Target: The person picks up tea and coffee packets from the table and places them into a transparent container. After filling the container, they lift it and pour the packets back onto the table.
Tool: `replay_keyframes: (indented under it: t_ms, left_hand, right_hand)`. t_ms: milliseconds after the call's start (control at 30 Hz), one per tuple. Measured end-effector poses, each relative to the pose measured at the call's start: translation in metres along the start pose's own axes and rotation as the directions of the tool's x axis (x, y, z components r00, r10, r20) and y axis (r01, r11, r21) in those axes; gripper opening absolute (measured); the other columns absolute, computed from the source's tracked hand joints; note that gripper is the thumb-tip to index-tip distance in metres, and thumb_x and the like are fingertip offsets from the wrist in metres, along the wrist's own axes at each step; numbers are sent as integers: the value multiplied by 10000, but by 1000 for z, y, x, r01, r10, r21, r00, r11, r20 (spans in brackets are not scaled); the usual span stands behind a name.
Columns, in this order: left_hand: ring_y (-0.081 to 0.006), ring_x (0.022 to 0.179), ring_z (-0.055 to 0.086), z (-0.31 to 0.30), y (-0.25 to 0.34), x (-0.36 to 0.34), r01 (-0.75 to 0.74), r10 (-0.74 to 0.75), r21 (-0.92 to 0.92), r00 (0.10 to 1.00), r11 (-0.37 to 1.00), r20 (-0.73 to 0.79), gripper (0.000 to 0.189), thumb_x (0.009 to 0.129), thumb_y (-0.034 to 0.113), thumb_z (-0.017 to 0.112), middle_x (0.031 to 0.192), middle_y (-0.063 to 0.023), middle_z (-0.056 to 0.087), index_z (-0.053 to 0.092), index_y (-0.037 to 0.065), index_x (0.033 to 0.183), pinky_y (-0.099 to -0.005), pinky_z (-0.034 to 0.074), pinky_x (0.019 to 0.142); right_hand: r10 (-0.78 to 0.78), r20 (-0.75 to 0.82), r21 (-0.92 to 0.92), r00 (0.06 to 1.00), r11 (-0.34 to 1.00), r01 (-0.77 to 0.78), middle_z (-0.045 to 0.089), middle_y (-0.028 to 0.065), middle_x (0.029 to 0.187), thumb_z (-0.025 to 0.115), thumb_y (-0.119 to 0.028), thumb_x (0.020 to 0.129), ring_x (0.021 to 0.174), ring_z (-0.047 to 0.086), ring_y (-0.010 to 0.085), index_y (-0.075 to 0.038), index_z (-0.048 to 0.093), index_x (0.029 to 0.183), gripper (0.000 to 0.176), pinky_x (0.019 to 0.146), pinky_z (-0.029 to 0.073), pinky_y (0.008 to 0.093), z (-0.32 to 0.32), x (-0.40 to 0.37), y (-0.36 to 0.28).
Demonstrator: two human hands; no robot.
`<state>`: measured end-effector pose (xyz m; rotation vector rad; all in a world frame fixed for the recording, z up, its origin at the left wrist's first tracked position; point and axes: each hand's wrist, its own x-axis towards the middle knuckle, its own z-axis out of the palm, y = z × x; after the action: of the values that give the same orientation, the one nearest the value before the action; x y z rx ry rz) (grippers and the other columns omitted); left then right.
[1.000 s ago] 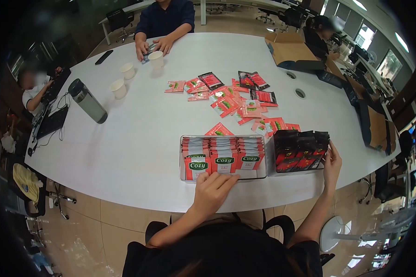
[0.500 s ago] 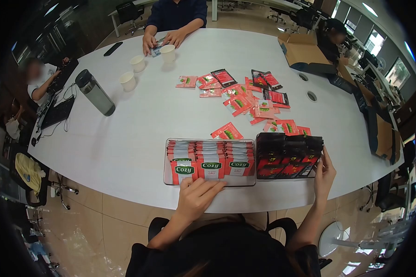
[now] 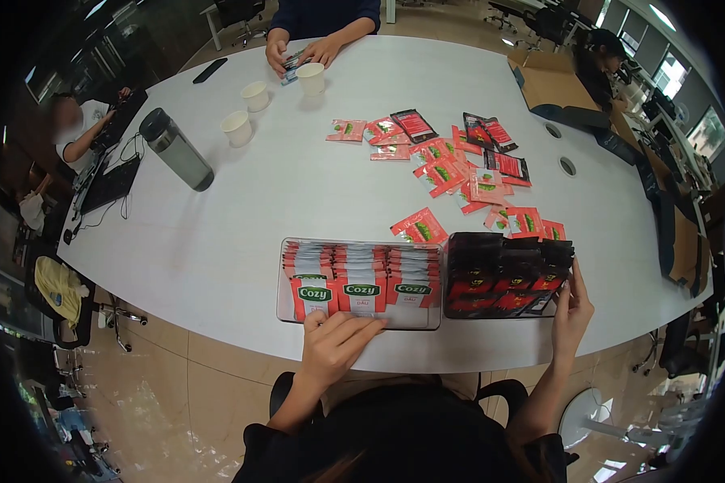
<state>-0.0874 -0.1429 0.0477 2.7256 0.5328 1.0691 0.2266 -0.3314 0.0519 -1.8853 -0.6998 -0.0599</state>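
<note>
A clear plastic box (image 3: 359, 324) near the table's front edge holds rows of red-and-white Cozy sachets (image 3: 361, 296). My left hand (image 3: 336, 344) is at its front wall, fingers curled against the rim; the thumb is mostly hidden. Right beside this box stands a second box (image 3: 491, 315), packed with black-and-red sachets (image 3: 503, 274). My right hand (image 3: 570, 314) holds that box at its right side, fingertips pointing up along the wall. Behind both boxes lies a loose pile of pink, red and black sachets (image 3: 447, 173).
A grey bottle (image 3: 177, 150) and several paper cups (image 3: 237, 129) stand to the left. Across the table, a person's hands (image 3: 302, 56) handle small packets beside a phone (image 3: 209, 71). Opened cardboard boxes (image 3: 552, 80) line the right edge.
The view has shifted, so the table's far things appear further right. Against the loose sachets, both boxes sit slightly further left. My hands keep their places on them.
</note>
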Motion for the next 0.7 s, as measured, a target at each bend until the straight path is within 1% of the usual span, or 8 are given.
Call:
replay_keyframes:
  t_ms: [100, 233, 333, 433, 500, 600, 667, 700]
  left_hand:
    - [-94, 748, 560, -4, -9, 0, 33, -32, 32, 999, 999, -22, 215, 750, 134, 737, 851, 73, 661, 733, 139, 966, -306, 281, 747]
    - [-119, 776, 568, -6, -17, -1, 77, -76, 21, 996, 997, -47, 251, 705, 176, 792, 833, 64, 658, 733, 147, 947, -336, 280, 822]
    - [-135, 841, 581, -5, -12, -5, 148, -148, -10, 986, 989, -77, 298, 689, 201, 814, 889, 54, 663, 726, 154, 969, -351, 276, 886]
    - [-154, 949, 587, 9, 7, -5, 202, -206, -43, 968, 979, -141, 360, 691, 204, 816, 1012, 38, 656, 707, 166, 1032, -371, 257, 967]
    - [-189, 1085, 571, 18, 22, -13, 231, -239, -65, 953, 971, -184, 434, 699, 177, 803, 1156, 22, 620, 676, 189, 1114, -405, 218, 1049]
    - [-203, 1121, 564, 31, 29, -34, 151, -167, -124, 976, 981, -137, 463, 701, 160, 790, 1177, 14, 612, 663, 214, 1143, -425, 221, 1054]
    - [-189, 1136, 562, 41, 32, -43, 118, -123, -40, 980, 992, -157, 377, 727, 166, 743, 1161, 38, 624, 687, 239, 1091, -415, 256, 1037]
    - [-184, 1133, 563, 47, 31, -48, 90, -87, 8, 979, 996, -186, 353, 733, 174, 732, 1154, 48, 626, 693, 245, 1077, -409, 265, 1033]
  right_hand:
    - [-37, 15, -33, 999, 999, 37, 645, 21, 891, 463, 16, 952, 638, 387, 41, -61, 482, 1400, 455, 562, 364, 202, 8, -4, -3]
    - [-48, 29, -33, 998, 998, 49, 665, 30, 879, 484, -9, 954, 624, 396, 43, -60, 512, 1378, 428, 550, 371, 209, 19, -5, -14]
    - [-16, 42, -17, 999, 1000, 16, 687, 56, 887, 482, -39, 965, 650, 491, 48, -58, 542, 1354, 394, 581, 424, 212, 19, 1, -23]
    - [47, 43, 27, 998, 998, -48, 704, 76, 904, 497, -91, 975, 744, 603, 80, -44, 596, 1291, 334, 658, 495, 237, 9, 32, -25]
    - [-50, 69, -14, 996, 999, 51, 712, 88, 911, 515, -111, 968, 823, 648, 116, -37, 623, 1241, 303, 703, 518, 263, 8, 70, -11]
    - [-134, 190, -171, 973, 971, 167, 713, 121, 1004, 560, -129, 943, 926, 674, 156, -21, 654, 1162, 262, 739, 535, 296, 29, 131, -10]
    - [-272, 389, -77, 881, 943, 325, 682, 158, 1119, 596, -114, 900, 1004, 666, 226, -21, 642, 1180, 299, 800, 530, 337, 52, 172, 14]
    - [-320, 474, -118, 820, 900, 419, 663, 168, 1157, 616, -115, 867, 1030, 651, 259, -21, 631, 1198, 345, 838, 518, 354, 64, 184, 14]
